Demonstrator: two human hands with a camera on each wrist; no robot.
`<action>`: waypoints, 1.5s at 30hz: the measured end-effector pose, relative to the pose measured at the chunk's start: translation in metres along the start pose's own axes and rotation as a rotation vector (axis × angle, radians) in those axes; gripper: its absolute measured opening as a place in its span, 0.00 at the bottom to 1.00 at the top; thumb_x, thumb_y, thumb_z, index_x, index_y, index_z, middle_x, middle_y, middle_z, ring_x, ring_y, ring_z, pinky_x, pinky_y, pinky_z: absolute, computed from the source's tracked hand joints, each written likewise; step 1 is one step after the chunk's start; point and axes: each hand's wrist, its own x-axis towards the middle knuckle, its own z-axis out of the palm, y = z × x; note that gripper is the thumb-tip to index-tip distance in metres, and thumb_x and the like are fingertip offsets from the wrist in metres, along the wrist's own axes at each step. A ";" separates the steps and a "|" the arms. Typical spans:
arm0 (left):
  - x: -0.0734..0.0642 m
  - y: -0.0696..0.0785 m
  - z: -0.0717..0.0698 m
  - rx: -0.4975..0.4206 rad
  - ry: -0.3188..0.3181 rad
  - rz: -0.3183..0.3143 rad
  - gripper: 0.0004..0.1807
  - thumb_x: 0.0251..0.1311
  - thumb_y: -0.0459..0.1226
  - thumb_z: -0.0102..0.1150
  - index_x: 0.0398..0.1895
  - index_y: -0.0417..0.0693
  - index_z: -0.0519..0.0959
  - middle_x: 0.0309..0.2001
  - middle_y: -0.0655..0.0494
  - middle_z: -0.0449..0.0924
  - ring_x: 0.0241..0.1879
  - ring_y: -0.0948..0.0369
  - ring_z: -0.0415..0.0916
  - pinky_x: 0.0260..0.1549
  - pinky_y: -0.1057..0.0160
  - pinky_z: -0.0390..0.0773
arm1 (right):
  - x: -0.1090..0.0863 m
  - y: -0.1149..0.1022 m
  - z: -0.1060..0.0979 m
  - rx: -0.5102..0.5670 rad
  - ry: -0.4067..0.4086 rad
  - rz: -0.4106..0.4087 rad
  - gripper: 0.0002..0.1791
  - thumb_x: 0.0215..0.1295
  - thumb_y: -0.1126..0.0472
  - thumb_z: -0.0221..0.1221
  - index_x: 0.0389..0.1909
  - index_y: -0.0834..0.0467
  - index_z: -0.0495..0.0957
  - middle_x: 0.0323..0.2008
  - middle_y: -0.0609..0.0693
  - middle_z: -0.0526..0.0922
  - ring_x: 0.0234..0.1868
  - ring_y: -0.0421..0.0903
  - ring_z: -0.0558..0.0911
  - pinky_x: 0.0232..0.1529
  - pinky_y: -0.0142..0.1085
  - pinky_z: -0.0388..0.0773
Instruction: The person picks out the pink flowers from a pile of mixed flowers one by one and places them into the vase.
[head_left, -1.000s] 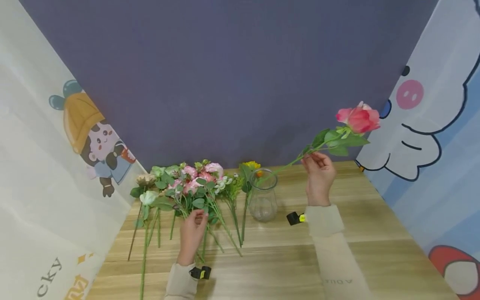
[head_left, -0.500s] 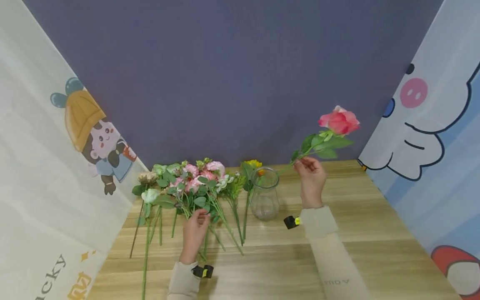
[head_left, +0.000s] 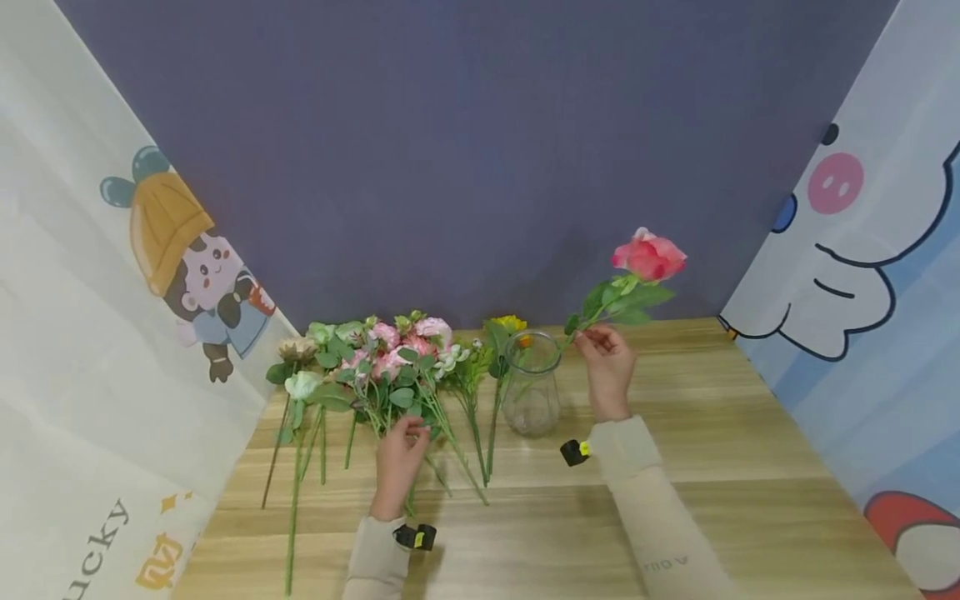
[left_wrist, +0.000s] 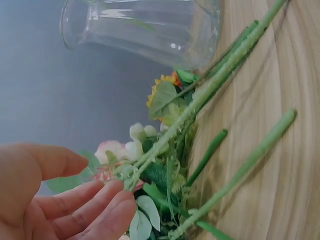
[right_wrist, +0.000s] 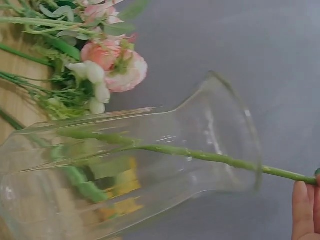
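Observation:
My right hand (head_left: 609, 371) pinches the stem of a pink rose (head_left: 649, 255) just below its leaves, right of the glass vase (head_left: 532, 408). The bloom leans up and to the right. In the right wrist view the green stem (right_wrist: 290, 173) passes through the vase's mouth and slants down inside the glass. My left hand (head_left: 401, 467) hovers at the stems of a pink flower bunch (head_left: 390, 364). Its thumb and fingers stand apart in the left wrist view, with nothing between them, close to a green stem (left_wrist: 220, 75).
Left of the bunch lie a white-green flower (head_left: 303, 385) and a beige flower (head_left: 296, 348), stems toward me. A yellow sunflower (head_left: 510, 323) lies behind the vase's left side. A dark panel (head_left: 480, 167) closes off the table's (head_left: 525, 542) back, with printed curtains on both sides.
My right hand has brought the rose left and slightly lower, closer to the vase, its stem going further in. My left hand has shifted slightly right over the stems.

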 end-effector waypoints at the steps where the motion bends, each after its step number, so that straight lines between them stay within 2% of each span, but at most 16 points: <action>1: 0.000 -0.001 0.000 0.013 0.012 -0.001 0.12 0.60 0.33 0.57 0.44 0.35 0.79 0.34 0.47 0.83 0.31 0.53 0.81 0.26 0.60 0.79 | 0.000 0.002 0.000 -0.012 -0.001 0.006 0.13 0.53 0.83 0.58 0.27 0.61 0.75 0.26 0.50 0.80 0.26 0.38 0.80 0.32 0.29 0.81; 7: 0.002 -0.011 -0.005 0.103 0.100 -0.005 0.10 0.59 0.32 0.58 0.42 0.35 0.80 0.32 0.47 0.83 0.31 0.52 0.81 0.30 0.54 0.79 | -0.002 0.008 -0.003 -0.060 -0.011 0.023 0.12 0.53 0.82 0.58 0.26 0.62 0.74 0.24 0.47 0.79 0.25 0.40 0.79 0.30 0.27 0.80; 12: 0.003 -0.021 -0.013 0.127 0.139 -0.009 0.10 0.58 0.32 0.59 0.40 0.34 0.80 0.32 0.44 0.83 0.30 0.51 0.81 0.30 0.51 0.78 | -0.004 0.014 -0.004 -0.088 -0.037 0.035 0.10 0.53 0.82 0.57 0.28 0.65 0.73 0.26 0.52 0.79 0.24 0.38 0.79 0.30 0.28 0.80; 20: -0.001 -0.034 -0.024 0.132 0.133 -0.049 0.10 0.59 0.32 0.58 0.41 0.35 0.80 0.34 0.44 0.83 0.32 0.49 0.81 0.32 0.51 0.79 | -0.007 0.019 -0.006 -0.193 -0.048 0.017 0.07 0.52 0.81 0.59 0.30 0.69 0.74 0.26 0.50 0.80 0.24 0.36 0.79 0.30 0.25 0.79; 28: 0.000 -0.039 -0.029 0.142 0.171 -0.054 0.08 0.58 0.32 0.58 0.39 0.36 0.81 0.32 0.45 0.83 0.30 0.50 0.81 0.28 0.54 0.78 | -0.012 0.003 0.001 -0.307 -0.067 -0.005 0.08 0.51 0.78 0.61 0.32 0.75 0.74 0.26 0.51 0.80 0.26 0.34 0.77 0.29 0.22 0.75; 35: -0.001 -0.045 -0.032 0.120 0.177 -0.060 0.10 0.58 0.31 0.58 0.41 0.33 0.80 0.33 0.42 0.83 0.31 0.48 0.81 0.31 0.50 0.79 | -0.005 0.021 -0.004 -0.379 -0.050 0.002 0.07 0.52 0.76 0.63 0.32 0.71 0.75 0.25 0.43 0.77 0.27 0.34 0.77 0.30 0.22 0.75; 40: -0.002 -0.047 -0.032 0.128 0.170 -0.080 0.11 0.58 0.32 0.58 0.41 0.32 0.80 0.33 0.41 0.83 0.31 0.48 0.81 0.28 0.53 0.78 | -0.008 0.016 -0.002 -0.427 -0.059 -0.012 0.07 0.53 0.75 0.62 0.32 0.73 0.76 0.28 0.53 0.80 0.27 0.33 0.77 0.29 0.22 0.75; 45: -0.004 -0.050 -0.032 0.128 0.160 -0.115 0.11 0.57 0.31 0.57 0.40 0.31 0.80 0.33 0.42 0.82 0.29 0.50 0.80 0.24 0.57 0.76 | -0.013 0.010 0.000 -0.475 -0.084 0.014 0.07 0.53 0.74 0.63 0.32 0.74 0.76 0.29 0.54 0.81 0.27 0.34 0.76 0.28 0.21 0.74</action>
